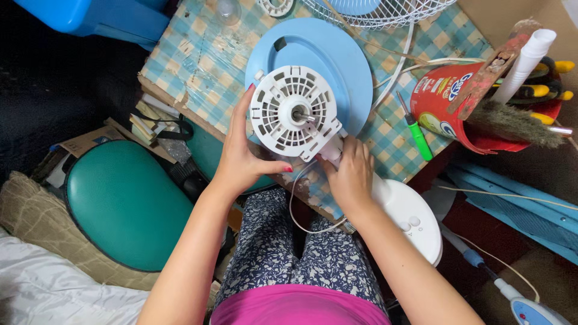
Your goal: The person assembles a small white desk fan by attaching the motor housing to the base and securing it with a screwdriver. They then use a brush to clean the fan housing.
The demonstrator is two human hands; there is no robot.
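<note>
Left hand: my left hand is clasped round the 9 o'clock edge of the fan motor housing, thumb across its lower rim, nails painted red.
Right hand: my right hand is closed over the white neck just below the housing at 5 o'clock; how tightly the fingers close I cannot tell.
Fan motor housing: hard white plastic, round, pierced with rings of ribbed slots, a bare metal shaft standing out of its middle; it sits above the near edge of the table.
Blue cover: a smooth, pale blue plastic disc lies behind the housing at 12 o'clock.
Table: covered in a worn blue-and-cream checked cloth, frayed at the near edge.
Fan base: glossy white, rounded, with raised buttons, at 4 o'clock from my hands.
Screwdriver: green-handled, lying at 3 o'clock.
Tub: red plastic, tipped, holding a bristly brush and yellow-handled tools.
Stool: round, padded green vinyl, at 8 o'clock.
</note>
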